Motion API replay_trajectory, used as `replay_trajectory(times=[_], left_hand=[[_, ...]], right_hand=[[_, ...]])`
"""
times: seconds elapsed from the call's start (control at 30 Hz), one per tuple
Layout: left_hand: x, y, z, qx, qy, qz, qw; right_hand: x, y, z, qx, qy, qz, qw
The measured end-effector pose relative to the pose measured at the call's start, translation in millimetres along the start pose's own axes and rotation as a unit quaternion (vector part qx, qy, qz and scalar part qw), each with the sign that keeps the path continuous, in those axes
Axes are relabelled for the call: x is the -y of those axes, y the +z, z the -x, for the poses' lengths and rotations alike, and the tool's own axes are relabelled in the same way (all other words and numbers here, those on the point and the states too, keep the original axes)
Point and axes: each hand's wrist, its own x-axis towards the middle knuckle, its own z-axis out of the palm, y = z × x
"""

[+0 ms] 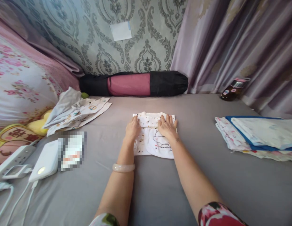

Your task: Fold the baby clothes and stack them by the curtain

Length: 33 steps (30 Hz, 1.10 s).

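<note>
A small white baby garment [147, 118] with a tiny scattered print lies folded on the grey bed sheet in front of me. On its lower part is a white panel [161, 150] with a line-drawn animal and lettering, partly covered by my right wrist. My left hand [133, 128] rests on the garment's left edge with its fingers stretched forward; a pale bangle [123, 168] circles that forearm. Flat on the upper right of the cloth, my right hand [167, 127] has its fingers spread.
To the right lies a stack of folded cloths [256, 131], with a dark bottle [234, 89] behind it. Loose clothes [77, 111] are at the left, near a white power bank [45, 160] and a power strip [15, 161]. A black-and-pink rolled bag [129, 84] lies along the wall.
</note>
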Motion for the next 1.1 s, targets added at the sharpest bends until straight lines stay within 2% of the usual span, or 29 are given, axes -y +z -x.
replay_trajectory(times=[0.17,0.33,0.47,0.67,0.77,0.97,1.1], left_hand=[[20,-17.3,-6,-0.007,-0.078,0.088,0.993],[31,-36.4,-1,0.087,-0.127,0.177,0.972],[26,-34.2,1,0.113,-0.132,0.156,0.972],[28,-24.6,-3,0.060,-0.163,0.062,0.983],[31,-25.0,-3,0.066,-0.177,0.048,0.981],[31,-32.6,5,0.057,-0.153,0.116,0.980],[35,-43.1,13,0.100,-0.138,0.188,0.967]], right_hand=[[4,-3,3,-0.009,-0.005,-0.008,1.000],[31,-8,18,0.002,-0.110,-0.031,0.993],[46,5,26,0.027,-0.146,-0.027,0.989],[45,22,25,-0.022,-0.146,0.006,0.989],[44,24,26,-0.029,-0.148,0.013,0.988],[46,28,27,-0.040,-0.147,0.011,0.988],[41,16,24,0.013,-0.163,-0.034,0.986]])
